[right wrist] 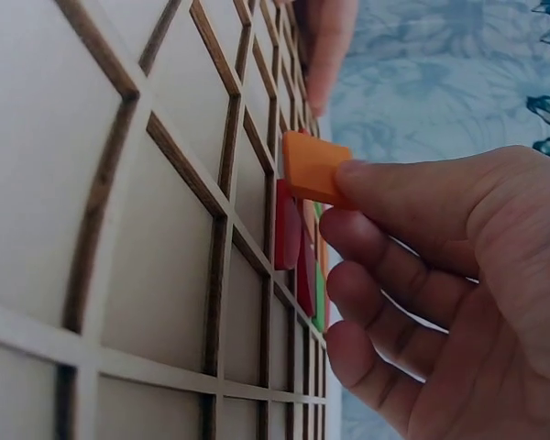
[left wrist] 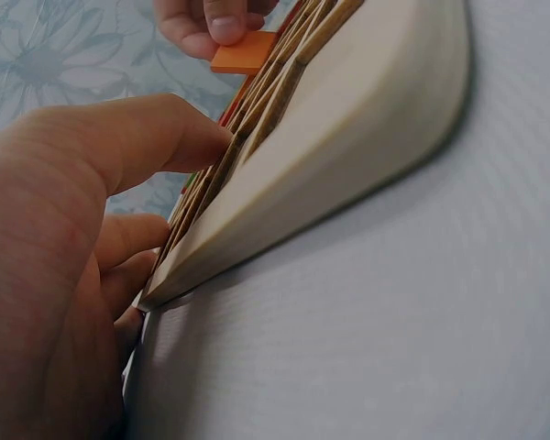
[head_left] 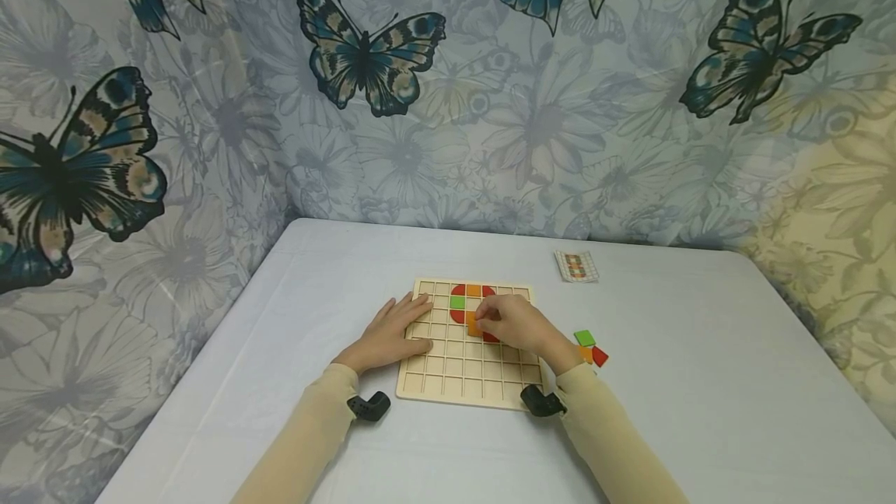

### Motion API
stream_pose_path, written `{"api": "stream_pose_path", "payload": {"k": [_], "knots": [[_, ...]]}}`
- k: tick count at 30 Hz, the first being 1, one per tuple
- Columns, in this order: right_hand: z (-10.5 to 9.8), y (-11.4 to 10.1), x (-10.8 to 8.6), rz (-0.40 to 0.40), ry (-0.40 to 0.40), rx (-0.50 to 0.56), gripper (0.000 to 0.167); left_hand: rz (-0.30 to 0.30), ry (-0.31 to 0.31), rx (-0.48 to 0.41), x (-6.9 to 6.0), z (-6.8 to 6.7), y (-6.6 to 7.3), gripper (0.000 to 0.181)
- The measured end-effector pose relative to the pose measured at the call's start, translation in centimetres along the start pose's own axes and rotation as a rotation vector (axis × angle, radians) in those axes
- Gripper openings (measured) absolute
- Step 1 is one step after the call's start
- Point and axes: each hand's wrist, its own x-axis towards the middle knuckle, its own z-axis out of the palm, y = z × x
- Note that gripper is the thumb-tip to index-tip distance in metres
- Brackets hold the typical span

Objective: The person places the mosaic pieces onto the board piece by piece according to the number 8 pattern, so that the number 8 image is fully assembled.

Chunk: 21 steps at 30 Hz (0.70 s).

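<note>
Pinched by the right hand point(head_left: 516, 323), the squarish orange tile point(right wrist: 313, 168) points one edge toward the gridded board point(head_left: 455, 368).

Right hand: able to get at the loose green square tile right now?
Probably not yet: the right hand pinches an orange square tile over the light wooden grid board. Otherwise the way looks free: the green square tile lies uncovered on the white table, just right of the board.

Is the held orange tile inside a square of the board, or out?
Out: the right hand pinches the orange tile, jutting from the board.
</note>
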Motion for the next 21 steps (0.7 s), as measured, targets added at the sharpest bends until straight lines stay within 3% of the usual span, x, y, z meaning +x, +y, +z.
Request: {"api": "stream_pose_path", "payload": {"k": [21], "knots": [[0.56,-0.22,0.16,0.000,-0.006,-0.116,0.004,0.010,0.001,0.002,0.14,0.12,-0.22,0.076]]}}
